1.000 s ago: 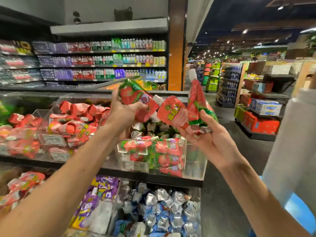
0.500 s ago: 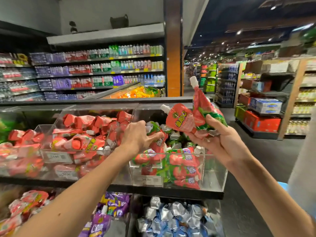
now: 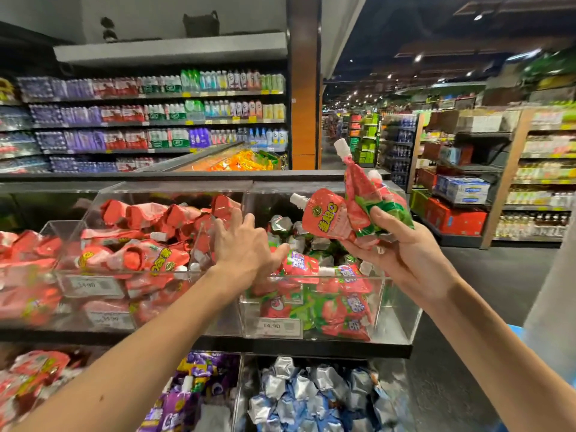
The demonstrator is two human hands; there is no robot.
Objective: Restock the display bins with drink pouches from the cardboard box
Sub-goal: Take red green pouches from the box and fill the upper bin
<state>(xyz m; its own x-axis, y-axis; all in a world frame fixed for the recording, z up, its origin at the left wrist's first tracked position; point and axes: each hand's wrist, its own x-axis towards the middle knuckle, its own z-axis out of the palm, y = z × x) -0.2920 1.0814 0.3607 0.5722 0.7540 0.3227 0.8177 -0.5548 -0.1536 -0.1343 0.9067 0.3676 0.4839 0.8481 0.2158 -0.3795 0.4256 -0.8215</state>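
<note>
My right hand (image 3: 402, 254) grips a bunch of red and green drink pouches (image 3: 358, 207) by their bottoms, spouts up, above the right clear bin (image 3: 402, 310). That bin holds several red and green strawberry pouches (image 3: 336, 294). My left hand (image 3: 246, 247) reaches over the bin's left edge with fingers spread, holding nothing, resting against the pouches inside. The clear bin to the left (image 3: 93, 285) is heaped with red pouches (image 3: 149, 238). No cardboard box is in view.
Lower bins hold purple pouches (image 3: 187, 397) and blue-silver pouches (image 3: 308, 394). Bottled drinks fill the back shelves (image 3: 156, 120). An aisle with dark floor (image 3: 498, 275) runs along the right, with stocked racks (image 3: 461, 194) beyond.
My left hand lowered a red and green pouch into the right bin and let go of it; it is now empty. My right hand kept its pouches.
</note>
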